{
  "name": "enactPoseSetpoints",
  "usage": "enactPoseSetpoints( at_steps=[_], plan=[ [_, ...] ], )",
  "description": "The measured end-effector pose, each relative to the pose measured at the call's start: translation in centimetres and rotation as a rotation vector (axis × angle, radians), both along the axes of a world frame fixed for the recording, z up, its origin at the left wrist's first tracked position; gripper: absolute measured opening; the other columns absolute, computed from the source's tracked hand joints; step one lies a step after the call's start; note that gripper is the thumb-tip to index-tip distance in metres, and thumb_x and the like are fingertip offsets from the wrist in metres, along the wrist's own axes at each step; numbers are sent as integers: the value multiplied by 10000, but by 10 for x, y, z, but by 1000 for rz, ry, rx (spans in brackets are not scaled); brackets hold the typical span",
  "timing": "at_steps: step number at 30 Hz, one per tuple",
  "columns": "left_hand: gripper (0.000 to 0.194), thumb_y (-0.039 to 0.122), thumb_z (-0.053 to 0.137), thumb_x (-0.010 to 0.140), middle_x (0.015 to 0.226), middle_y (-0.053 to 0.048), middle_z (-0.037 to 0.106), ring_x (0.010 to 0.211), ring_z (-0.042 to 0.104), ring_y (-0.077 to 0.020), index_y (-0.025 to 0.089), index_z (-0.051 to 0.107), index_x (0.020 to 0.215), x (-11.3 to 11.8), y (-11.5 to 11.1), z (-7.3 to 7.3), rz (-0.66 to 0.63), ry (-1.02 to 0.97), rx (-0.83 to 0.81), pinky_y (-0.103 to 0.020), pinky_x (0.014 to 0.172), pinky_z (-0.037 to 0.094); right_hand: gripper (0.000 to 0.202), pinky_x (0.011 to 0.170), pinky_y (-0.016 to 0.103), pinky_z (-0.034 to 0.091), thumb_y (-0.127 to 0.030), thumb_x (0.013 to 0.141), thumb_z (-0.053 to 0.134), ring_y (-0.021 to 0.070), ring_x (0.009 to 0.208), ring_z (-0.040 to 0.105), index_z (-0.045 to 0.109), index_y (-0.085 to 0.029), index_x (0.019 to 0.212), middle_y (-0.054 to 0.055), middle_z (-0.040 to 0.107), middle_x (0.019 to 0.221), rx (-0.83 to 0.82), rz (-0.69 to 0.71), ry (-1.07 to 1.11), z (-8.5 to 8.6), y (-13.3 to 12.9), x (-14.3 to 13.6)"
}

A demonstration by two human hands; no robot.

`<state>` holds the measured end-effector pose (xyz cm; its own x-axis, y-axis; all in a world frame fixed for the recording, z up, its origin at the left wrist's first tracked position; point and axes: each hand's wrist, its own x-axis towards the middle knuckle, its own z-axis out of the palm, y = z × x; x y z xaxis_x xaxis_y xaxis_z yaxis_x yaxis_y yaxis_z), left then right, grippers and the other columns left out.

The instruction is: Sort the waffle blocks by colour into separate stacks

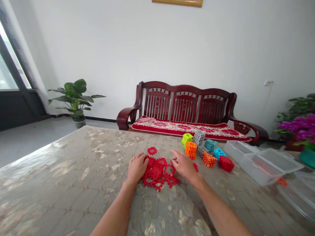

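A loose pile of flat red toothed plastic pieces (157,172) lies on the table, several overlapping, some with open centres. My left hand (137,167) rests against the left side of the pile, fingers curved and touching its edge; part of the fingertips is hidden. To the right of the pile, my right hand (184,164) has its index finger stretched out and the other fingers bent, with nothing visible in it. One red ring piece (152,150) lies apart, beyond the pile. Another red piece (195,167) shows partly behind my right hand.
Stacked toothed pieces stand at the right: yellow-green (187,139), grey (199,137), orange (191,150), blue (219,153) and red (226,163). Clear plastic boxes (261,167) sit further right. Behind the patterned table (73,183) is a wooden bench (184,101).
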<state>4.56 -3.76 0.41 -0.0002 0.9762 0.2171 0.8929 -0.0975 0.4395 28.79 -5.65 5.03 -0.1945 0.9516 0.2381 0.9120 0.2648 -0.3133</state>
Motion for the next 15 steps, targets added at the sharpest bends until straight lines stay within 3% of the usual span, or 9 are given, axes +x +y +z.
enactPoseSetpoints(
  at_steps=[3,6,15],
  plan=[
    [372,321,393,931,1359,-56,606,1267,537,-216,269,673,1171,0,0,-1,-3,9,4,-394,1097,359,518,956,301,436,-123,821,495,188,1068,625,568,-198,1328,57,717,1139,57,-83,129,-2,-7,30],
    [380,324,386,934,1369,-59,599,1270,536,-216,265,670,1178,0,0,-1,-1,20,-2,-398,1098,358,442,975,327,438,-163,823,530,209,1103,610,635,-205,1250,66,704,1176,87,-106,128,-5,-20,44],
    [374,323,393,931,1369,-57,601,1253,551,-212,269,674,1172,0,0,2,1,44,1,-384,1085,374,455,1002,343,407,-208,764,627,228,1130,560,664,-227,1217,57,694,1184,-30,147,5,-5,-30,7]
  ],
)
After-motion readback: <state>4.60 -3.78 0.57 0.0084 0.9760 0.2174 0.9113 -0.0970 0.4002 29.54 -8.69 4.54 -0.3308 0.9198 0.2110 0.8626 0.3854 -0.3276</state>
